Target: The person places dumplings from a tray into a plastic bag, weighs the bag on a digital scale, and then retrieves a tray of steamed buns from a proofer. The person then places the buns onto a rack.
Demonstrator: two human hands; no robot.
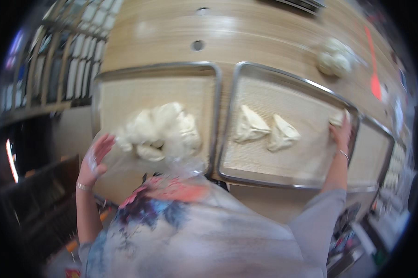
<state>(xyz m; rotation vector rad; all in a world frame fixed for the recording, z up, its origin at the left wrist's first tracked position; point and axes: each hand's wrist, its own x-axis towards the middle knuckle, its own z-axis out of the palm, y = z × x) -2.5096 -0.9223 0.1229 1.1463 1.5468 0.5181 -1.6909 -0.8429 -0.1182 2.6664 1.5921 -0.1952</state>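
My right hand [341, 133] is on a pale dough piece [337, 119] at the far right corner of the middle tray [275, 181]; blur hides how firmly the fingers close on it. Two folded, three-cornered dough pieces, one [250, 125] beside the other [283, 133], lie in the left half of that tray. My left hand [97, 161] is raised with fingers apart, holding nothing, at the near left edge of the left tray [216, 114]. In that tray a clear plastic bag [181, 153] lies with several pale dough pieces [143, 125].
A third tray [386, 156] adjoins on the right. Beyond the trays, a bag of round dough pieces [334, 59] and a red spatula [375, 83] lie on the wooden table [160, 38]. Bagged dough pieces [395, 166] are at the far right, a slatted rack [66, 62] at the left.
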